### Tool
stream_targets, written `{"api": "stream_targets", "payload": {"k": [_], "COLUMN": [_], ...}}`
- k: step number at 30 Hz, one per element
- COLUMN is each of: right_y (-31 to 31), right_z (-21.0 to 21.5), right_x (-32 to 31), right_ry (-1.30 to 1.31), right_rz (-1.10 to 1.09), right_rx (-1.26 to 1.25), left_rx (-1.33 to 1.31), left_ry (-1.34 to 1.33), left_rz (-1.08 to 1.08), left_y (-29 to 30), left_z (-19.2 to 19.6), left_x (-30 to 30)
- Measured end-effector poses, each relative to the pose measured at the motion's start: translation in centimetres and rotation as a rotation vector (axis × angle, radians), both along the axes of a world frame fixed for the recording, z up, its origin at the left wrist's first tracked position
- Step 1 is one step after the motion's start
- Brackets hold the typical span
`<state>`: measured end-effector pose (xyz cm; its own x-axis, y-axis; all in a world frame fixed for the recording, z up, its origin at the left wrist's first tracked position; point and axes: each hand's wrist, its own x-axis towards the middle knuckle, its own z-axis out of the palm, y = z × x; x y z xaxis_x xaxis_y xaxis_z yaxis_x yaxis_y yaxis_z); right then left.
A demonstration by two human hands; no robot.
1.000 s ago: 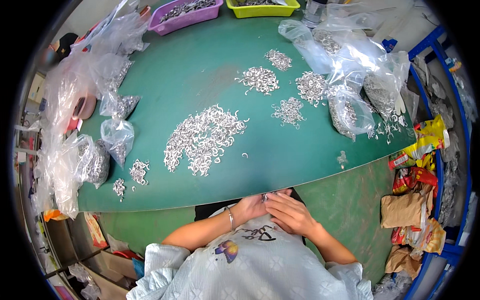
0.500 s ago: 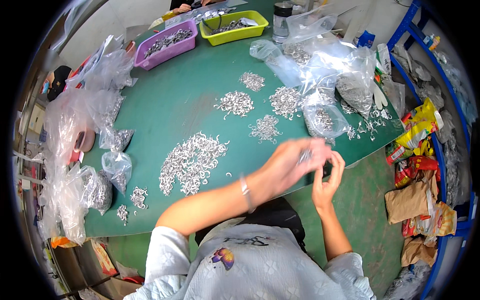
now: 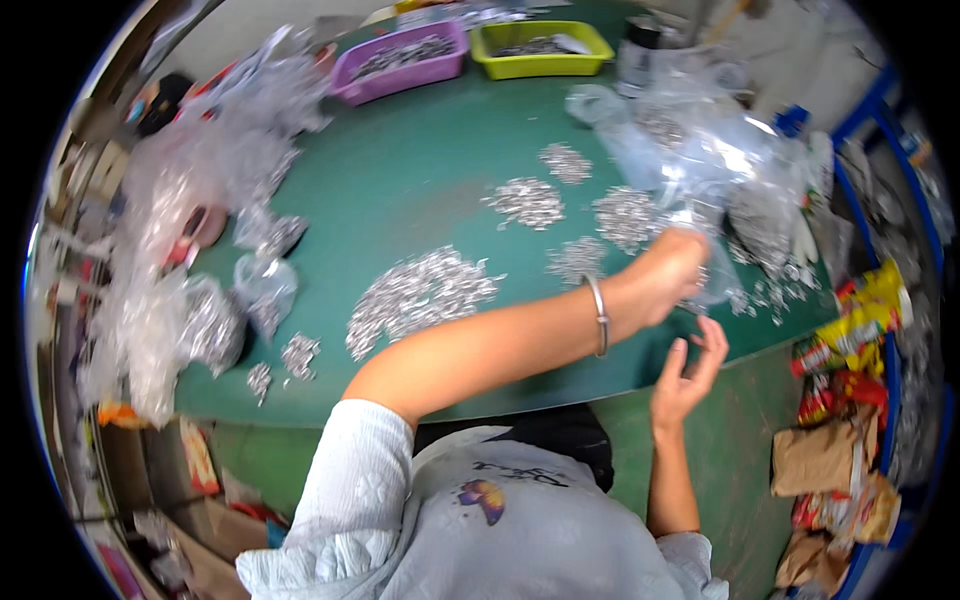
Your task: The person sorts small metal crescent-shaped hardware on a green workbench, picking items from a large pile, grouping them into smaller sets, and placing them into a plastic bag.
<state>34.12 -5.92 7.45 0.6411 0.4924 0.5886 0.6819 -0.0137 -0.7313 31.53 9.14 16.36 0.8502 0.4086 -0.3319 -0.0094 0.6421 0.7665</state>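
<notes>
My left hand (image 3: 668, 278), with a bracelet (image 3: 597, 316) on its wrist, reaches across to the table's right side. It is bent down at the near edge of a clear plastic bag (image 3: 716, 283) of small metal pieces; its fingers are blurred and mostly hidden behind the hand. Just off the table's front edge, my right hand (image 3: 688, 378) is raised with fingers and thumb apart, and nothing shows in it. Left of my left hand lie small piles of curved silvery metal pieces (image 3: 577, 260), with a larger pile (image 3: 420, 298) farther left.
A purple bin (image 3: 400, 65) and a yellow-green bin (image 3: 545, 62) of metal parts stand at the green table's far side, beside a dark-lidded jar (image 3: 637, 55). Plastic bags (image 3: 215, 320) crowd the left edge. A blue shelf (image 3: 868, 105) with packets rises at the right.
My left hand has moved away from my right hand, forward and right to the bag. My right hand has opened its fingers. The view has shifted, and the other person's hands have left it.
</notes>
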Motion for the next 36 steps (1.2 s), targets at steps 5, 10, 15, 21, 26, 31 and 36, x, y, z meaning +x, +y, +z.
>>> {"api": "stream_targets", "payload": {"k": [5,10,15,21,26,31,36], "right_y": [1.1,4.2,12.4,14.6,10.6,9.4,9.0], "right_z": [-0.8,0.8,1.8,-0.4,1.9,0.5,-0.5], "right_x": [-1.0,-3.9,-8.2,-11.5,-10.4,-8.2,-7.9], "right_ry": [0.082,0.108,-0.132,-0.547,-0.586,-0.495,-0.318], "right_rz": [0.013,0.436,0.951,0.993,1.161,1.010,0.755], "right_rx": [0.205,-0.132,-0.464,-0.693,-0.841,-0.638,-0.468], "left_rx": [0.144,1.226,1.685,1.689,1.613,1.571,1.516], "left_ry": [-0.245,0.187,0.896,0.990,1.007,0.814,0.699], "left_rz": [-0.058,0.035,0.139,0.099,0.165,0.056,0.188], "left_y": [-1.2,-1.2,-1.1,-0.4,0.0,-2.3,-2.5], "left_z": [-1.1,-3.6,-8.4,-9.9,-9.5,-9.5,-8.9], "left_x": [-8.9,-20.9,-26.3,-30.4,-31.5,-30.2,-30.6]}}
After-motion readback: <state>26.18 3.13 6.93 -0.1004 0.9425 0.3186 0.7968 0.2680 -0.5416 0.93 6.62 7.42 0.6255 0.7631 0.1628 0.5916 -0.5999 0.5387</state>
